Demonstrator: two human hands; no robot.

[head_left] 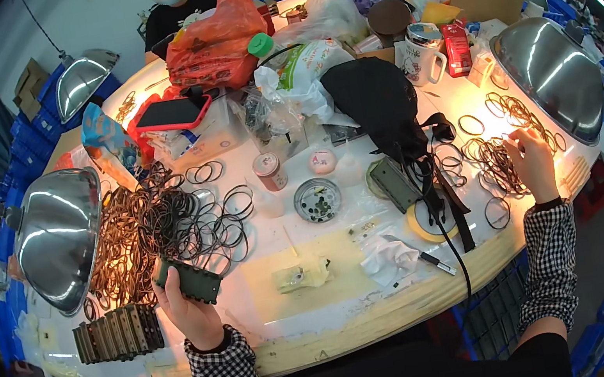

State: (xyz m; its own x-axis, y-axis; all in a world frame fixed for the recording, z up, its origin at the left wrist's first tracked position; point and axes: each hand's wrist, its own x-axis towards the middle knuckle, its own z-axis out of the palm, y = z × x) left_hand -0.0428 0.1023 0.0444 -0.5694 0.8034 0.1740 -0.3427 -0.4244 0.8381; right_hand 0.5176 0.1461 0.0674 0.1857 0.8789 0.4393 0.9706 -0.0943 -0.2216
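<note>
My left hand (pixel 185 311) is closed round a dark green rectangular block (pixel 194 281) with notched edges, above the table's near left part. Below and left of it stands a row of similar ribbed blocks (pixel 118 333), packed side by side. My right hand (pixel 534 166) is raised at the right side, its fingertips drawn together beside a heap of thin dark rings (pixel 494 162). Whether a ring is between those fingers is too small to tell. A larger heap of dark rings (pixel 143 229) spreads out beyond my left hand, some loose toward the middle.
Metal dome lamps (pixel 61 238) (pixel 555 81) stand low at both sides. A clear round dish (pixel 317 200) with small dark parts, a tape roll (pixel 431 220), a marker (pixel 437 263) and a black bag (pixel 375 102) with straps lie between. Plastic bags (pixel 215 40) and a mug (pixel 419 55) crowd the back.
</note>
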